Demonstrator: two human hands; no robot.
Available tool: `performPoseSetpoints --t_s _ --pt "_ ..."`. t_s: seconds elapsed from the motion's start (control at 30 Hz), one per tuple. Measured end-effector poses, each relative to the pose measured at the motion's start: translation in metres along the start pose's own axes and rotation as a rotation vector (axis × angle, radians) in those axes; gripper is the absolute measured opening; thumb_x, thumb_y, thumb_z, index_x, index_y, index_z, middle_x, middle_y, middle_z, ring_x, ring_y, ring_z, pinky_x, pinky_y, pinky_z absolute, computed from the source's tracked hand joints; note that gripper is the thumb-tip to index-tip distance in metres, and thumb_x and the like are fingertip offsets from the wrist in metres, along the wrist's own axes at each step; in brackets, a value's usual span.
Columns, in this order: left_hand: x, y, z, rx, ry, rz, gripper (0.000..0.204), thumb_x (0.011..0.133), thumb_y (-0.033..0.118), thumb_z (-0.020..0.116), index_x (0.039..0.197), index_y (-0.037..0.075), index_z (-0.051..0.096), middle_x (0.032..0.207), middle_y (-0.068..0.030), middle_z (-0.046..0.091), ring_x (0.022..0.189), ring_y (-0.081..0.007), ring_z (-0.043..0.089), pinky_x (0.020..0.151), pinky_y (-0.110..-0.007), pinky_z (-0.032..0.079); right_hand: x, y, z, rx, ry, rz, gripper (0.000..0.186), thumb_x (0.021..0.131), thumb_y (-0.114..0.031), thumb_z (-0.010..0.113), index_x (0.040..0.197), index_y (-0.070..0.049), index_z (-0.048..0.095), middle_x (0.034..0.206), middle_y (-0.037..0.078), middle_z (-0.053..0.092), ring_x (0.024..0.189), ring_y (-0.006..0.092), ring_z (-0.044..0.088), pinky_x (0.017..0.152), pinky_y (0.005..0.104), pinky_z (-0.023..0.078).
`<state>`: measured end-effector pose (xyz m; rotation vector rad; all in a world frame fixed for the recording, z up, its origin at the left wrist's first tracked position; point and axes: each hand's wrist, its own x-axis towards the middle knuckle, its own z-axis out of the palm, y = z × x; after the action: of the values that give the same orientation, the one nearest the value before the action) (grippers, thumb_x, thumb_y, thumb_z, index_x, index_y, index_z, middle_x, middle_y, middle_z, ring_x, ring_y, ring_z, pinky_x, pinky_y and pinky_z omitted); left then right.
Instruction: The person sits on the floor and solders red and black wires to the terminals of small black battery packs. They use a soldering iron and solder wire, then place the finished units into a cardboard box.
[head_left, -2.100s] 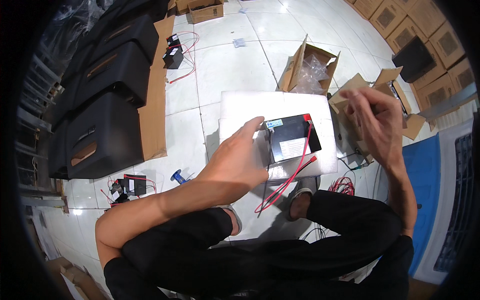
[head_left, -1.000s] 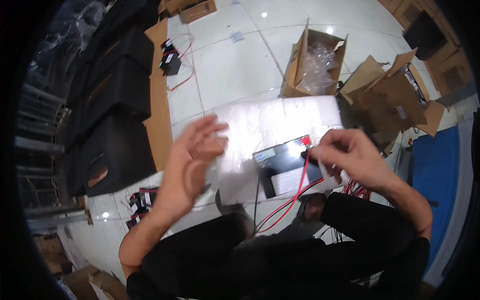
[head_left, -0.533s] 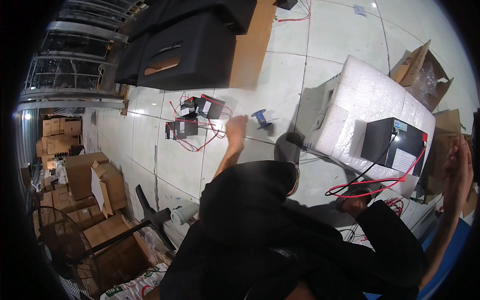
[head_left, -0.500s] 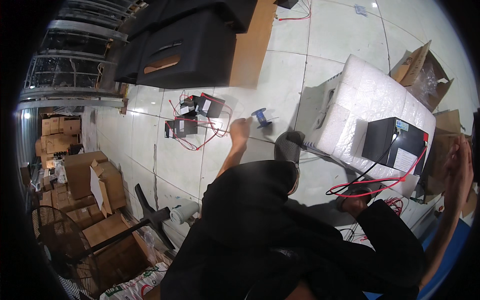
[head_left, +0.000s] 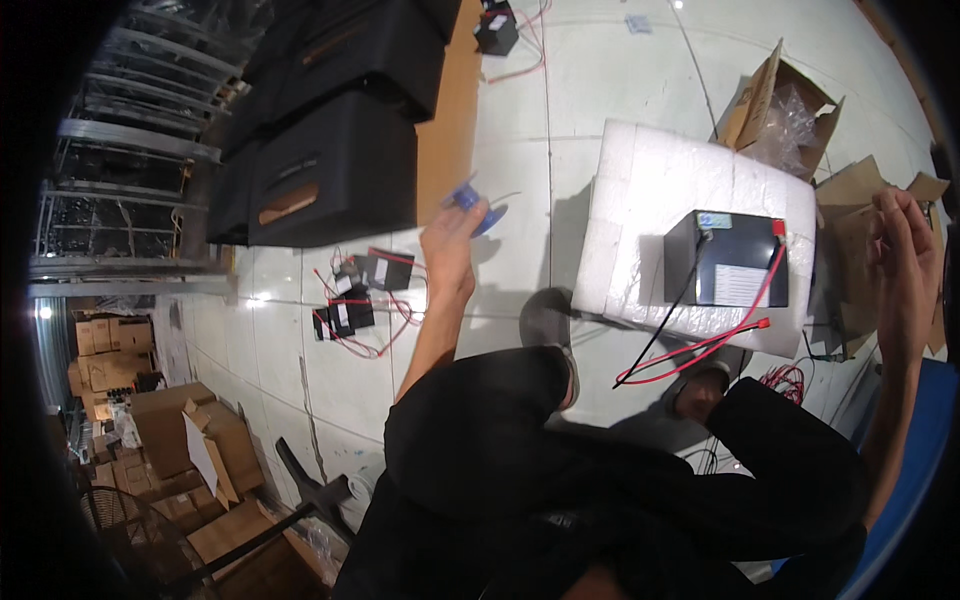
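My left hand (head_left: 450, 255) is raised over the floor, its fingers closed on a small blue spool (head_left: 478, 213) with a thin strand sticking out; both are blurred. My right hand (head_left: 905, 245) hangs at the far right beside an open carton, fingers loosely bent and nothing visible in them. Between the hands a black battery (head_left: 740, 258) lies on a white foam block (head_left: 630, 200). A red lead (head_left: 715, 345) and a black lead (head_left: 660, 335) run from its terminals and loop over the block's near edge.
Several small black batteries (head_left: 345, 318) with red leads lie on the tiles at left. Black cases (head_left: 340, 180) stand behind them. Cartons (head_left: 165, 430) and a stand fan (head_left: 125, 535) fill the lower left. An open carton (head_left: 755, 105) holds clear plastic at far right.
My left hand has picked the blue spool up off the floor and lifted it. My right hand's fingers have bent from nearly straight. The view has shifted.
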<state>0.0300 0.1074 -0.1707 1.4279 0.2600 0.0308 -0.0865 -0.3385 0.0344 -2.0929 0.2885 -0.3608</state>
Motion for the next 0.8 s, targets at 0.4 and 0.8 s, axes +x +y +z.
performPoseSetpoints --t_s 0.4,0.8 --pt "-0.124 0.247 0.169 0.039 -0.902 -0.108 0.046 0.094 0.014 0.068 0.132 -0.006 0.051 0.123 -0.0147 0.063 0.114 -0.0204 0.062 0.103 -0.036 0.047 -0.019 -0.093 0.030 0.006 -0.006 -1.031 0.034 0.069 -0.009 0.088 0.099 -0.002 0.075 0.084 0.009 0.069 0.066 0.0180 0.062 0.054 0.0276 0.047" --pt "-0.126 0.225 0.167 0.071 -0.838 0.036 0.052 0.093 0.024 0.071 0.130 -0.006 0.051 0.120 -0.0162 0.063 0.113 -0.0252 0.063 0.105 -0.041 0.046 -0.015 -0.076 0.003 0.290 -0.065 -0.607 0.026 0.084 -0.026 0.077 0.088 0.000 0.076 0.074 0.014 0.072 0.061 0.0219 0.066 0.059 0.0309 0.050"
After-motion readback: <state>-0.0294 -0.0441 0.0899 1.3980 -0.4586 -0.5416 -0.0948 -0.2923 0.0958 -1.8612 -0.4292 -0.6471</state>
